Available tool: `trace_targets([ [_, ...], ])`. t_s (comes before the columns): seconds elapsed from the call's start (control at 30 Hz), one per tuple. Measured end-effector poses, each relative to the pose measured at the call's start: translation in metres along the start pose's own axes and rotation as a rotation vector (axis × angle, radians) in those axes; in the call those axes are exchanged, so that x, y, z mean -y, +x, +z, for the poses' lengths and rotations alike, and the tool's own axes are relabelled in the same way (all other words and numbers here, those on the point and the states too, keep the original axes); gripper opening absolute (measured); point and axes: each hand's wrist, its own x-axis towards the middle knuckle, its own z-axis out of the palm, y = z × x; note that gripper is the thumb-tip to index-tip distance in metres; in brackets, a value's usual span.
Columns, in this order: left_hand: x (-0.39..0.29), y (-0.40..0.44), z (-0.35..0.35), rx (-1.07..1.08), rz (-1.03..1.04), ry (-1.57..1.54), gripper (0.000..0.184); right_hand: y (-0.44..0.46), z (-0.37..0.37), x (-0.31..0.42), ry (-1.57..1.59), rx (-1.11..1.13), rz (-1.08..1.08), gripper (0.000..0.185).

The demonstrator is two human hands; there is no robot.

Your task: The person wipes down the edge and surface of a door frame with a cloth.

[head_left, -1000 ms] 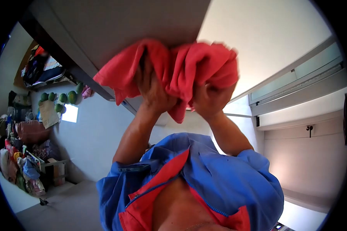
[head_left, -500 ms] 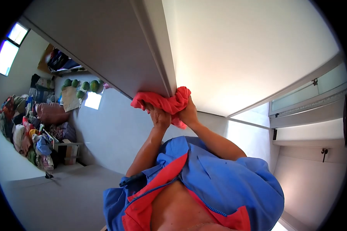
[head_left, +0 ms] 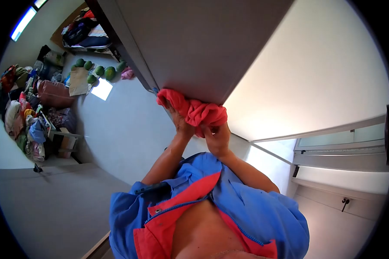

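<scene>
A bunched red cloth [head_left: 196,108] lies against the lower part of a grey panel [head_left: 199,43], which looks like a door or cabinet side. My left hand [head_left: 181,123] grips the cloth's left part, close to the panel's left edge; its fingertips are partly hidden in the folds. Around the cloth's right end, my right hand [head_left: 217,137] is closed, with the thumb and some fingers bent over the fabric. A pale, brightly lit surface [head_left: 315,69] meets the panel on the right.
On the left, a heap of clothes and bags [head_left: 34,108] rests by a small stand [head_left: 65,138]. Several green melon-like fruits [head_left: 110,73] lie on the floor [head_left: 116,121] beyond. A shelf with folded things [head_left: 88,34] stands behind. At right are drawer-like fronts [head_left: 341,162].
The view has shifted, and more of the grey panel's face shows now. Both hands have moved the cloth; its right end no longer covers the panel's ridged edge. My right hand has turned inward.
</scene>
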Motion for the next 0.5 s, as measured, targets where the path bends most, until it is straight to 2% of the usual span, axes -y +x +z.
trace_targets([
  [0.07, 0.014, 0.021, -0.017, 0.104, 0.176, 0.143, 0.085, 0.003, 0.018, 0.007, 0.012, -0.012, -0.059, 0.051],
  [0.1, 0.019, 0.034, -0.024, 0.105, 0.16, 0.137, 0.085, 0.006, 0.026, 0.011, 0.036, -0.023, -0.125, 0.05],
  [0.13, 0.024, 0.05, -0.031, 0.135, 0.243, 0.212, 0.081, 0.013, 0.033, 0.018, 0.023, -0.017, -0.116, 0.05],
  [0.17, 0.03, 0.064, -0.037, 0.163, 0.325, 0.287, 0.077, 0.022, 0.04, 0.026, -0.156, 0.007, -0.284, 0.05],
  [0.2, 0.039, 0.073, -0.043, 0.262, 0.235, 0.16, 0.069, 0.03, 0.048, 0.029, -0.333, 0.035, -0.454, 0.05],
  [0.3, 0.075, 0.074, -0.044, 0.187, 0.1, -0.005, 0.064, 0.048, 0.084, 0.014, -0.438, 0.003, -0.485, 0.05],
  [0.33, 0.115, 0.058, -0.038, 0.15, 0.034, -0.141, 0.058, 0.05, 0.096, 0.006, -0.45, 0.016, -0.484, 0.05],
  [0.37, 0.132, 0.054, -0.038, 0.139, 0.021, -0.15, 0.058, 0.05, 0.106, -0.003, -0.51, 0.056, -0.447, 0.049],
  [0.43, 0.163, 0.046, -0.041, 0.166, 0.252, -0.285, 0.052, 0.05, 0.126, -0.029, -0.588, 0.112, -0.412, 0.048],
  [0.47, 0.201, 0.014, -0.039, 0.247, 0.128, -0.136, 0.05, 0.046, 0.134, -0.044, -0.597, 0.168, -0.36, 0.049],
  [0.5, 0.231, -0.012, -0.03, 0.27, 0.007, -0.148, 0.05, 0.044, 0.141, -0.058, -0.608, 0.223, -0.309, 0.049],
])
